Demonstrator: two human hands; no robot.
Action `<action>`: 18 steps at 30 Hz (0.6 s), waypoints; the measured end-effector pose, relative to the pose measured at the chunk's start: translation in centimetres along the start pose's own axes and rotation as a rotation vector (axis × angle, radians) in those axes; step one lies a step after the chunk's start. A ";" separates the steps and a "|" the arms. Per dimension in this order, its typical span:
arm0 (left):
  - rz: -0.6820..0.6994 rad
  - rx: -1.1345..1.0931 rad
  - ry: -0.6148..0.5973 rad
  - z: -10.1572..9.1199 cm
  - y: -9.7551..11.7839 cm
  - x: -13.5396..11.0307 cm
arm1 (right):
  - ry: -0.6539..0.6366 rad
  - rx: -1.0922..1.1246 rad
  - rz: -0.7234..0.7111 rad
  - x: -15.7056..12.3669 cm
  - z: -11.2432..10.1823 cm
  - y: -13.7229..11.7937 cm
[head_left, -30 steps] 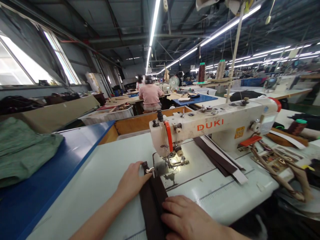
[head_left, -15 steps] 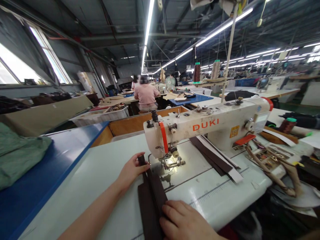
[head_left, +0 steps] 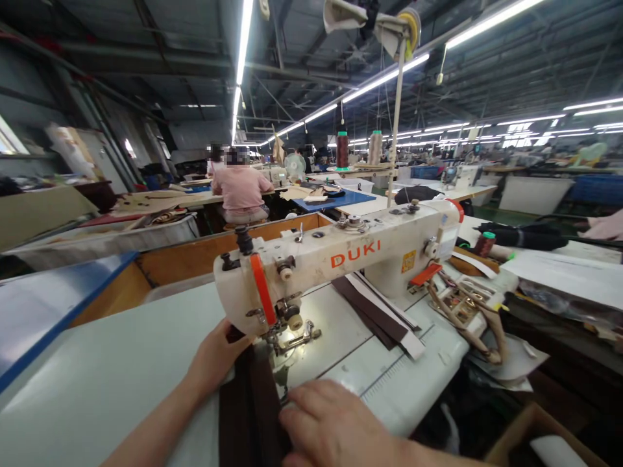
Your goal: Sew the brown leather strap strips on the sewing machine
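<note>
A dark brown strip of material lies lengthwise on the table at the left of the sewing machine's needle area. My left hand pinches its far end beside the machine head, with the fingertips partly hidden behind the head. Lower down, my right hand has its fingers closed over the strip's right edge. The white sewing machine carries orange lettering, and its lamp lights the presser foot. Brown and white strips lie under its arm, apart from my hands.
A parts tray and tan straps sit at the machine's right. Thread cones stand on a rack behind. A wooden-sided bin borders the table's far edge. Farther back, a person in a pink top sits at another table.
The view has swung to the right, so the machine appears farther left. My left hand has come closer to the machine head with the strip's far end. My right hand stays on the strip.
</note>
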State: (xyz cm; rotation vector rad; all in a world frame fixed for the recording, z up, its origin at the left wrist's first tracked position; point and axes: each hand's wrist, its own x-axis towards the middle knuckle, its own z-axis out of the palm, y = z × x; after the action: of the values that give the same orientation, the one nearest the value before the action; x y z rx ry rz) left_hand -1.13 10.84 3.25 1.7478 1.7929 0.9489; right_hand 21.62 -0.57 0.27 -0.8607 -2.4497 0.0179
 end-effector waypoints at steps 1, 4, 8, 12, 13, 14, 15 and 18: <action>0.000 0.022 0.008 0.0 -0.2 0.0 | 0.004 0.016 0.097 -0.2 -2.2 1.0; 0.007 0.070 0.021 -0.2 -0.6 -0.1 | -0.061 -0.134 0.426 -1.4 -7.8 4.7; 0.019 0.132 0.070 -0.6 -0.7 -0.7 | -0.227 -0.318 0.646 -2.9 -10.1 8.4; 0.031 0.187 0.118 -1.5 -0.5 -2.1 | -0.244 -0.342 0.669 -3.2 -9.4 8.7; 0.032 0.197 0.122 -1.8 -0.8 -2.5 | -0.244 -0.346 0.675 -3.1 -9.2 8.5; 0.027 0.203 0.125 -2.0 -1.2 -2.9 | -0.242 -0.349 0.681 -3.1 -9.2 8.3; 0.026 0.209 0.135 -2.2 -2.0 -3.3 | -0.238 -0.352 0.685 -3.0 -9.1 8.2; 0.181 0.328 0.242 -2.8 -5.0 -4.4 | -0.212 -0.357 0.683 -2.8 -9.1 8.2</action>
State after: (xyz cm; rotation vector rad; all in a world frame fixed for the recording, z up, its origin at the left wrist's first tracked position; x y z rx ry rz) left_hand -6.15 6.29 0.73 2.1019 2.0646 1.0212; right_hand 32.67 2.84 5.21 -1.9023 -2.2507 -0.0864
